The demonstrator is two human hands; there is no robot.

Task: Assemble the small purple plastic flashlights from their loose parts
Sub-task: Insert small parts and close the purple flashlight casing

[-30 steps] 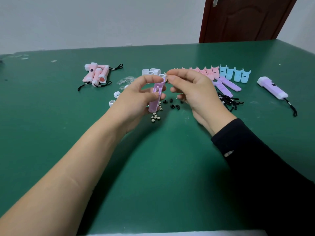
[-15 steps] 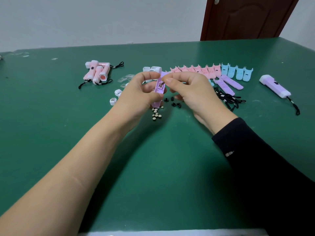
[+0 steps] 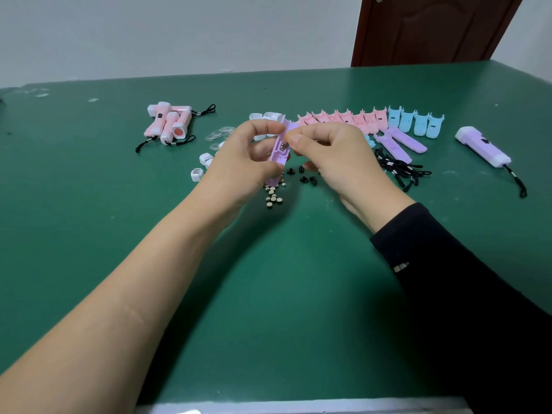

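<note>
Clasping purple shell (image 3: 278,149), left hand (image 3: 239,165) curled.

Left hand (image 3: 245,162) grips the purple shell (image 3: 276,158), right hand's (image 3: 334,156) thumb and forefinger pinching at it

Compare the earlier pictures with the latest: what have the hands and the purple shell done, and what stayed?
The right hand moved its fingers from the purple shell's top end down to a small metal piece in its open inside. The left hand still grips the shell above the table; the loose parts there have not moved.
</note>
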